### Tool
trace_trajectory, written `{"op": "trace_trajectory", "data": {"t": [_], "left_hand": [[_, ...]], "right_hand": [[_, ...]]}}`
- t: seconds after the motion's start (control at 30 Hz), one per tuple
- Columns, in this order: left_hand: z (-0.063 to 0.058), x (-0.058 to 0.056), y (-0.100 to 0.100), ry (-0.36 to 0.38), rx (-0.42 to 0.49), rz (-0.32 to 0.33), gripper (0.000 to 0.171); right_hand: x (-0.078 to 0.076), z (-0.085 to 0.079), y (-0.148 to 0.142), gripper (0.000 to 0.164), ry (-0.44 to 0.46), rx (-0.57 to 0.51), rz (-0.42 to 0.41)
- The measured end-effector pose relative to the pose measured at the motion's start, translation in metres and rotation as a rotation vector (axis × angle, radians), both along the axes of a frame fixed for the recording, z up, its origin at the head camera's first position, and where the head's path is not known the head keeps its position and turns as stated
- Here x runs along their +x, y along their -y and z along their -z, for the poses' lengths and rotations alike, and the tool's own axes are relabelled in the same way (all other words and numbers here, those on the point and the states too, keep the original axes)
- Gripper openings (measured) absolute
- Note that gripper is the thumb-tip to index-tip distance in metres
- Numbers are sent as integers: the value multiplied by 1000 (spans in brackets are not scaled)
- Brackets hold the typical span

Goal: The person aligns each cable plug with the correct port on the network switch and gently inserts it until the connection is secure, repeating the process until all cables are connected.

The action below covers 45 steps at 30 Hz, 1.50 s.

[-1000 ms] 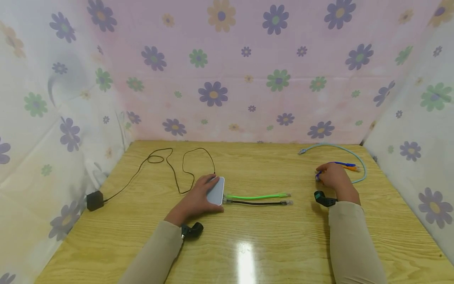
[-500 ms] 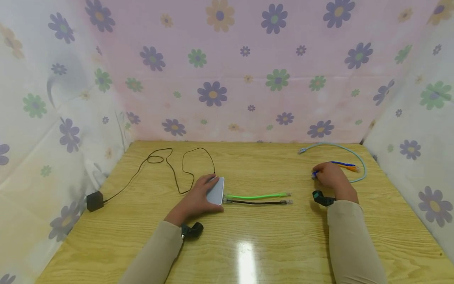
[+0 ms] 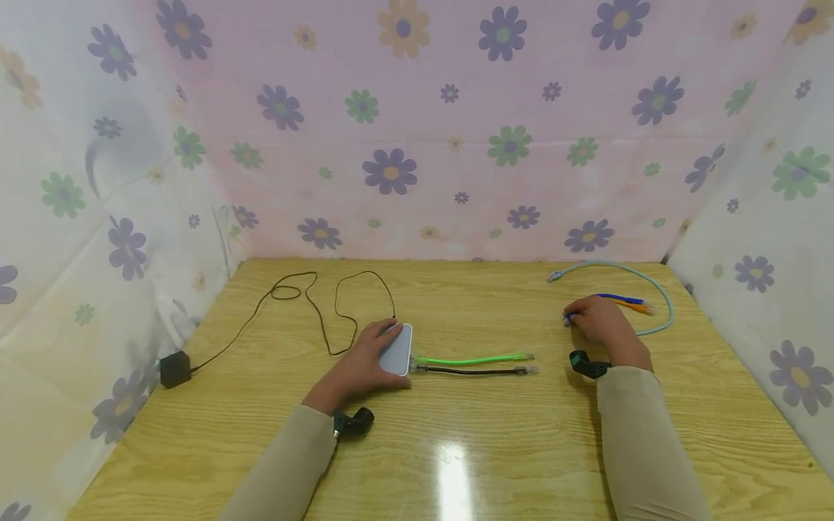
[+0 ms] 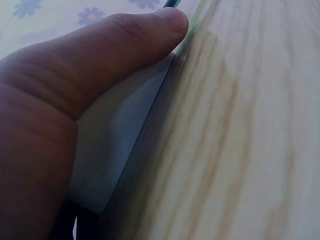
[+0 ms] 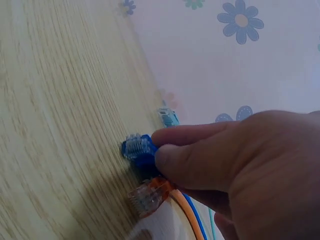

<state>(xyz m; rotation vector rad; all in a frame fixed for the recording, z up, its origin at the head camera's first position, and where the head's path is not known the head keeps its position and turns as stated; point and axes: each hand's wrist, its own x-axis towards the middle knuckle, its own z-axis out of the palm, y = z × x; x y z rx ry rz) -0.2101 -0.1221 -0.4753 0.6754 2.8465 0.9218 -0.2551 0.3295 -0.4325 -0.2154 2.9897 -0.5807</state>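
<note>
A small white network switch (image 3: 397, 352) lies on the table left of centre. My left hand (image 3: 361, 367) grips it, the thumb (image 4: 145, 35) along its near edge and the fingers over its far side. A green network cable (image 3: 469, 362) and a black network cable (image 3: 465, 372) run rightward from its right side. At the right, my right hand (image 3: 601, 324) pinches a blue network cable (image 5: 145, 152) just behind its clear plug between thumb and index finger. The orange network cable (image 5: 185, 207) lies right under the fingers, its plug beside the blue one.
A light blue network cable (image 3: 658, 286) curves behind and right of my right hand. A black power adapter (image 3: 174, 369) sits at the left edge, its thin cord (image 3: 319, 318) looping to the switch. Flowered cloth (image 3: 430, 202) walls the back and sides.
My right hand has shifted a little to the left, and the blue cable and the orange cable have moved left along with it. The left hand and the switch have stayed put.
</note>
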Motion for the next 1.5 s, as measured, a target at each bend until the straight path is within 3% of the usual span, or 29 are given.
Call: {"op": "trace_trajectory", "data": {"t": [0.23,0.47,1.07,1.5], "left_hand": [[1,0,0,1,4,0,109],[1,0,0,-3,3,1,109],[1,-1,1,-6,10,12,109],[0,0,0,-13,11,13,108]], "right_hand": [[2,-1,1,29,45,-43,13],[3,2,2,28,-33,-9,-88],[-5,14,23,20,-160,-64,-139],[-6,10,49,19,-200,-69,-203]]}}
